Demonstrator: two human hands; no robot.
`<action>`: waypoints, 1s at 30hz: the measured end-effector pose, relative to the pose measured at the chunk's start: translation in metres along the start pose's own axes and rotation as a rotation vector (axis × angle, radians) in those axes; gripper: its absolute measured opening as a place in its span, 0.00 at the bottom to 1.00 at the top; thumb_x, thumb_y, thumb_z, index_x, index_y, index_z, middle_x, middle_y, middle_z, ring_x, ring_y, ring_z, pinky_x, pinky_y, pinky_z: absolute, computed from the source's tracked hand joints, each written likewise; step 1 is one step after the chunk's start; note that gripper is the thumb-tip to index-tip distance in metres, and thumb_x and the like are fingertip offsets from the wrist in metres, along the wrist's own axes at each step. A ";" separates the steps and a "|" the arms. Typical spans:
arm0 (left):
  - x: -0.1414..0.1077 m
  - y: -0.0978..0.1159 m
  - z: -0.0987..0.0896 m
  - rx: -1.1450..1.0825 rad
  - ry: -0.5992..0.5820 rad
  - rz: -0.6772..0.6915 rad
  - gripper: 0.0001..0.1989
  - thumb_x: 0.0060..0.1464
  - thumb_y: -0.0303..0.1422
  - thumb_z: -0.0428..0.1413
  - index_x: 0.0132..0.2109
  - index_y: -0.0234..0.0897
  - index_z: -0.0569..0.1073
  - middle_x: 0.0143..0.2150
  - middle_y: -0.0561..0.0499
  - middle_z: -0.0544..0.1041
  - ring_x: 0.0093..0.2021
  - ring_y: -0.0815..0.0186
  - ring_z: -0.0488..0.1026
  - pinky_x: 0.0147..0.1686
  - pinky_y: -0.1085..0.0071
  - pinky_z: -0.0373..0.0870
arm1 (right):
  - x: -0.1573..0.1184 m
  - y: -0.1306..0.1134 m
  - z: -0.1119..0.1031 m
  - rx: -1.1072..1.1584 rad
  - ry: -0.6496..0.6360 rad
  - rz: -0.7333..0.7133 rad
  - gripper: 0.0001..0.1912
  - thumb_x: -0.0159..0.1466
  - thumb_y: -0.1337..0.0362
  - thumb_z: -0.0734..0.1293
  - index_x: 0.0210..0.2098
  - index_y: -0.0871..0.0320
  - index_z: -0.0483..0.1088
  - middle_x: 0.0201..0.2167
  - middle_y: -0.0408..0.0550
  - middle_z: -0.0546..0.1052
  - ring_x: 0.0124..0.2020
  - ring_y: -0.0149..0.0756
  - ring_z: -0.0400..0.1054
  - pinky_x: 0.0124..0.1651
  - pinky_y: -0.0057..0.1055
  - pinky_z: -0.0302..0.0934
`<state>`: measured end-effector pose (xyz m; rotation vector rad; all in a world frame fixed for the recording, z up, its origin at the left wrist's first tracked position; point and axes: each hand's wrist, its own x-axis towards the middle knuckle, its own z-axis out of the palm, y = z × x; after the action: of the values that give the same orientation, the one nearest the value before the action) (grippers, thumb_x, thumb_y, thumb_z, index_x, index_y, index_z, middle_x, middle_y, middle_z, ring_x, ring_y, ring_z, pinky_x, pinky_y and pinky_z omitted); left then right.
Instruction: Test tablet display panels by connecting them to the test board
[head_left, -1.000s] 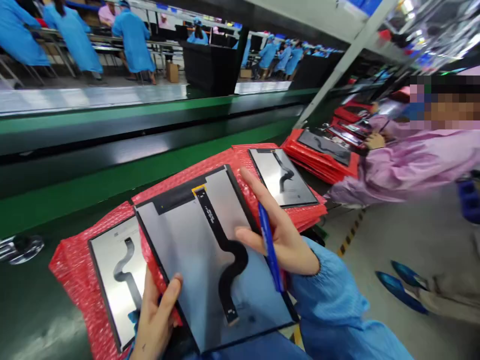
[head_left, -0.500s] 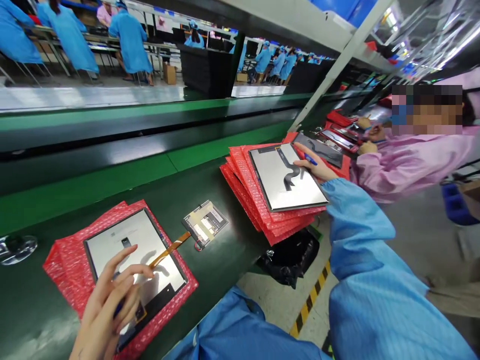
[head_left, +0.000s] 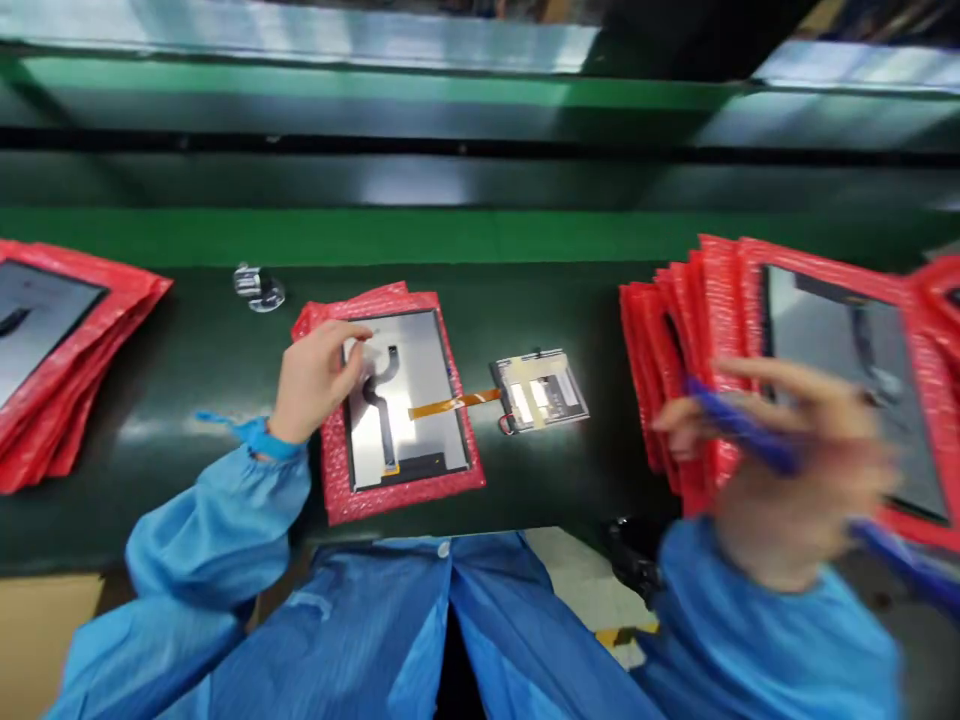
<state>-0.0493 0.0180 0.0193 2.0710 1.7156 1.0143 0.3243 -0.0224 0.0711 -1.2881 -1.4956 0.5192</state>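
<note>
Head view: left hand (head_left: 313, 378) fingers curled on display panel (head_left: 405, 400), top-left edge, pinning it flat on red bubble wrap (head_left: 390, 495), mid surface (head_left: 187, 360). Right hand (head_left: 780, 470), blurred, clasps blue pen (head_left: 739, 428) nr right stack (head_left: 675, 340), kept w/in reach.

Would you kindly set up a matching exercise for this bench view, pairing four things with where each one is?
Things:
1. left hand
2. right hand
3. small circuit module
4. orange ribbon cable

Places:
A. lying on the dark bench between the two red stacks
B. running from the middle display panel to the module
C. resting on the top left corner of the middle display panel
D. blurred, holding a blue pen in front of the right-hand stack of red bubble-wrap sleeves

Pairs: 1-C, 2-D, 3-A, 4-B
</note>
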 end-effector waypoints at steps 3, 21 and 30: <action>-0.002 -0.019 0.020 0.102 -0.065 0.112 0.13 0.62 0.33 0.51 0.46 0.34 0.78 0.47 0.44 0.80 0.47 0.59 0.77 0.46 0.65 0.71 | -0.036 -0.017 0.093 0.192 -0.336 0.209 0.10 0.66 0.55 0.63 0.39 0.53 0.71 0.26 0.44 0.75 0.20 0.31 0.63 0.23 0.29 0.57; -0.009 -0.022 0.032 0.395 -0.431 0.146 0.23 0.65 0.34 0.49 0.65 0.33 0.65 0.70 0.40 0.62 0.52 0.50 0.76 0.40 0.62 0.73 | -0.082 0.003 0.195 -0.040 -0.674 0.074 0.18 0.65 0.60 0.60 0.21 0.55 0.51 0.15 0.38 0.57 0.18 0.27 0.55 0.27 0.27 0.52; -0.009 -0.019 0.029 0.384 -0.464 0.161 0.23 0.65 0.38 0.51 0.63 0.35 0.67 0.70 0.40 0.61 0.47 0.52 0.78 0.39 0.62 0.73 | -0.049 0.016 0.163 0.071 -0.409 0.239 0.10 0.66 0.55 0.64 0.33 0.53 0.67 0.27 0.43 0.73 0.25 0.33 0.67 0.30 0.31 0.62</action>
<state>-0.0452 0.0211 -0.0164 2.4589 1.6033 0.2034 0.1804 -0.0137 -0.0212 -1.3680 -1.6420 1.0329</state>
